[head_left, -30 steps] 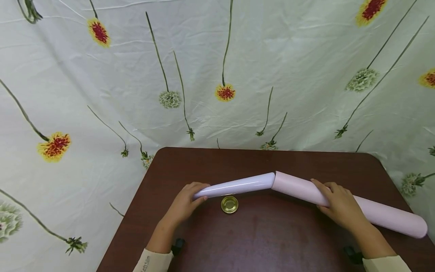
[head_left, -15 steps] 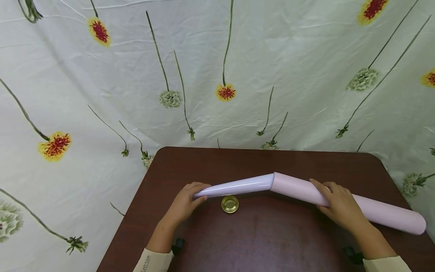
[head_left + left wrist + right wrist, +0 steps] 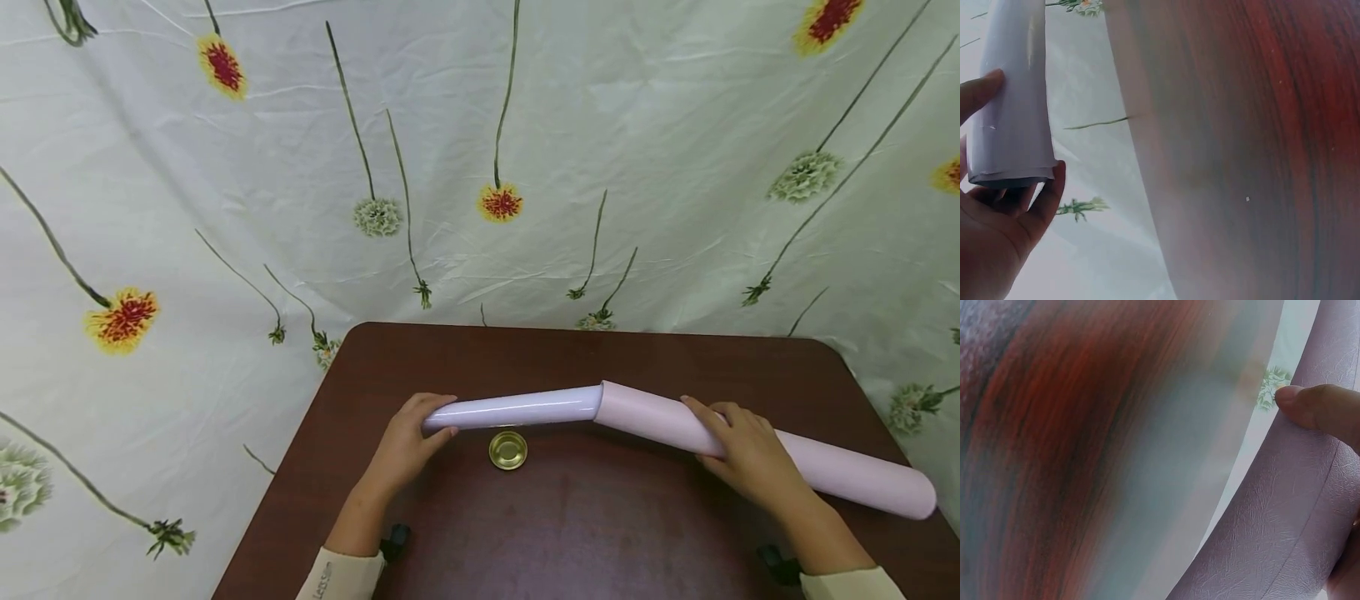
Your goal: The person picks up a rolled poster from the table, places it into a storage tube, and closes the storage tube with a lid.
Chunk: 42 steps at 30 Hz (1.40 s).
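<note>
My left hand [image 3: 405,442] grips the left end of a glossy white rolled sheet [image 3: 525,408], thumb and fingers on opposite sides. In the left wrist view, the hollow end of the white roll [image 3: 1017,125] shows, with fingertips at its edge. Its other end meets the mouth of a wider pink roll [image 3: 855,471], where the two form a shallow bend. My right hand [image 3: 750,454] holds the pink roll near its middle from above. The right wrist view shows the pink roll [image 3: 1285,506] has a creased texture and a lengthwise seam, with my thumb [image 3: 1316,409] across it.
A small round brass-coloured dish [image 3: 508,451] sits on the dark brown table [image 3: 570,533], just in front of the white roll. Behind the table hangs a pale cloth [image 3: 675,167] printed with flowers. A dark strap piece is at each wrist.
The left end of the white roll has risen slightly with my left hand, so the bend is a little flatter. The pink roll has shifted slightly left with its right end raised.
</note>
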Each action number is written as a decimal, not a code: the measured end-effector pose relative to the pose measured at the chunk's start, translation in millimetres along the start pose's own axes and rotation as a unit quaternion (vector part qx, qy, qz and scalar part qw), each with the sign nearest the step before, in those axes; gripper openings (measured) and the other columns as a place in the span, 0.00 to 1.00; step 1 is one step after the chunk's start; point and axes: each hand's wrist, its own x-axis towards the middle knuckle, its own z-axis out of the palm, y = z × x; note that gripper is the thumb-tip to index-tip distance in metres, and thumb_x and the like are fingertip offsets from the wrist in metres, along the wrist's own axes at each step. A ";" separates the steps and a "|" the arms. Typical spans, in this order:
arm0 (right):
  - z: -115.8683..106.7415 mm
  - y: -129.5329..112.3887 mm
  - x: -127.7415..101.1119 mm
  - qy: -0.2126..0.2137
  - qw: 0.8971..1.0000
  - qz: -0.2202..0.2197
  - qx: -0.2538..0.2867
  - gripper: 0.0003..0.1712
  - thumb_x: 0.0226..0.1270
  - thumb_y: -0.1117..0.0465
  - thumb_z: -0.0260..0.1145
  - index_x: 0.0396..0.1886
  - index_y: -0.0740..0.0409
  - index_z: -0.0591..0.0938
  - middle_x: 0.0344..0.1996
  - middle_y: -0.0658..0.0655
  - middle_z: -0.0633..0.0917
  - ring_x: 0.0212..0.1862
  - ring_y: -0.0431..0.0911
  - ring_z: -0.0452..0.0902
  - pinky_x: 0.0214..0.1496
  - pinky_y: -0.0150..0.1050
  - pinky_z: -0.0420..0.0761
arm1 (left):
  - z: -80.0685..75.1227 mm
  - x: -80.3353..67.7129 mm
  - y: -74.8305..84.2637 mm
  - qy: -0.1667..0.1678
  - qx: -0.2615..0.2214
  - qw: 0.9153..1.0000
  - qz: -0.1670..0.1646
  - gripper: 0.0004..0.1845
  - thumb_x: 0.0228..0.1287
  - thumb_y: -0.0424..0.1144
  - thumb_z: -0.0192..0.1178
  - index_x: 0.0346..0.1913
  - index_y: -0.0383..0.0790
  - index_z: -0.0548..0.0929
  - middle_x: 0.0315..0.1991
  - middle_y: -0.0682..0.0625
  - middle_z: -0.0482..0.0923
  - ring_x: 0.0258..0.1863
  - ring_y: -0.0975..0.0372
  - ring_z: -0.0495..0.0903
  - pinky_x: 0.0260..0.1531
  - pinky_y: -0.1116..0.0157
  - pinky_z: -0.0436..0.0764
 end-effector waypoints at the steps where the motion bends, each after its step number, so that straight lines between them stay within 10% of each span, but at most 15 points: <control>1: 0.3 -0.5 0.0 0.000 1.000 -0.002 0.001 0.57 0.42 0.62 0.84 0.75 0.43 0.68 0.45 0.61 0.79 0.46 0.60 0.80 0.48 0.62 0.74 | 0.3 0.5 -0.3 0.004 -0.005 1.000 -0.006 0.26 0.61 0.41 0.73 0.63 0.48 0.82 0.59 0.49 0.78 0.57 0.54 0.79 0.56 0.52 0.78; 24: 9.2 -9.9 -3.9 0.001 1.000 0.009 0.001 0.58 0.41 0.61 0.86 0.74 0.43 0.68 0.47 0.62 0.80 0.47 0.61 0.80 0.50 0.62 0.74 | 14.8 0.8 -4.8 0.104 -0.084 0.989 -0.058 0.38 0.51 0.40 0.80 0.66 0.46 0.76 0.62 0.45 0.74 0.63 0.50 0.74 0.64 0.48 0.71; 42: 19.8 -20.8 -4.5 0.008 1.000 0.002 0.015 0.59 0.38 0.62 0.86 0.74 0.42 0.69 0.48 0.60 0.80 0.49 0.61 0.80 0.52 0.64 0.72 | 25.4 0.2 -4.3 0.118 -0.164 0.976 -0.077 0.38 0.52 0.36 0.79 0.67 0.47 0.75 0.65 0.46 0.71 0.67 0.52 0.73 0.66 0.47 0.74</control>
